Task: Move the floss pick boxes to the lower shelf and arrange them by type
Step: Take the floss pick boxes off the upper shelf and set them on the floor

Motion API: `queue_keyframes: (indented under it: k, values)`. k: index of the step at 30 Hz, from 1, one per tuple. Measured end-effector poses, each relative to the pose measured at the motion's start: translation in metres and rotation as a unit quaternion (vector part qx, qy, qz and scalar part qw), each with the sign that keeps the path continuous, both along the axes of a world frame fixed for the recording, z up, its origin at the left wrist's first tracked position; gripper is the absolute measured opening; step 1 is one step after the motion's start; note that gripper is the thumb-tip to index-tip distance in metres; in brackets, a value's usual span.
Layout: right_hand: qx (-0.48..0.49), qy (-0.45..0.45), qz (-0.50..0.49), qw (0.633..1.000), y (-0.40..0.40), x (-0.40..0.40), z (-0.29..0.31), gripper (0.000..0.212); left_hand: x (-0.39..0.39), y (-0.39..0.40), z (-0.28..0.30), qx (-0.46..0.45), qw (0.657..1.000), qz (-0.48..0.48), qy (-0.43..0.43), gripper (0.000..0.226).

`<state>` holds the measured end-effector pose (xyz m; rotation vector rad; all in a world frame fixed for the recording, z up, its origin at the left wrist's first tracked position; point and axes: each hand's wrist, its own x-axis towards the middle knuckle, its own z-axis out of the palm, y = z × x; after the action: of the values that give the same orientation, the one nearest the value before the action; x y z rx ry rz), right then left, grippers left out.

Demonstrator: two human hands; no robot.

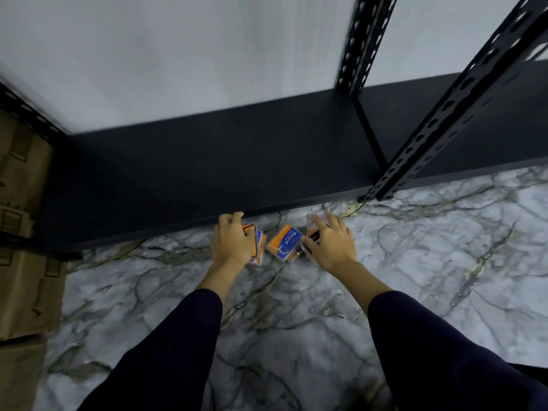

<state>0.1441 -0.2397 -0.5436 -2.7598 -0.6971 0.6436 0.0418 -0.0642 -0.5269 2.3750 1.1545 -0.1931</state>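
Left hand (232,244): fingers curled over a small stack of floss pick boxes (255,244), gripping them from above; the stack shows orange and blue edges at the hand's right side.
Right hand (332,244): fingers spread and bent over a dark-labelled floss pick box (313,236), holding it; its thumb tip meets the corner of the Round box.
Round box (285,244): lies between the two hands, tilted; clear plastic case with an orange and blue label, white floss pick drawing and the word "Round".
Position of boxes: all are over the marble floor (296,321), just in front of the lower shelf's front edge; whether they touch the floor cannot be told.
Lower shelf (207,161): flat, matte black board, bare surface.
Shelf uprights (439,120): black angle metal, perforated with rows of holes.
Floor: white-grey marble pattern with dark and gold veins.
Cardboard cartons (23,232): brown, at the left.
Sleeves (184,336): dark, finely ribbed fabric.
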Motion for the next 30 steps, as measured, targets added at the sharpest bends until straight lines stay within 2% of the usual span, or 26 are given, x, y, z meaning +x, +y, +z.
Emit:
queue_keyframes:
  k: [4, 10, 19, 25, 30]
  values:
    - [0.036, -0.025, 0.014, 0.999, 0.010, 0.008, 0.076, 0.049, 0.006, 0.000, 0.072, 0.024, 0.998, -0.057, -0.015, 0.036]
    - [0.072, -0.099, 0.047, 0.991, 0.011, 0.016, 0.231, 0.032, 0.014, -0.010, 0.219, 0.093, 0.988, -0.107, -0.070, 0.029]
    - [0.109, -0.211, 0.059, 0.970, 0.000, -0.001, 0.435, 0.032, 0.010, -0.038, 0.414, 0.208, 0.957, -0.131, -0.150, 0.028]
    - [0.179, -0.269, 0.059, 0.944, 0.012, 0.003, 0.510, 0.024, 0.017, -0.036, 0.495, 0.256, 0.929, -0.130, -0.235, 0.023]
    - [0.198, -0.312, 0.060, 0.927, 0.035, 0.032, 0.532, 0.028, 0.043, -0.015, 0.520, 0.275, 0.913, -0.127, -0.273, 0.024]
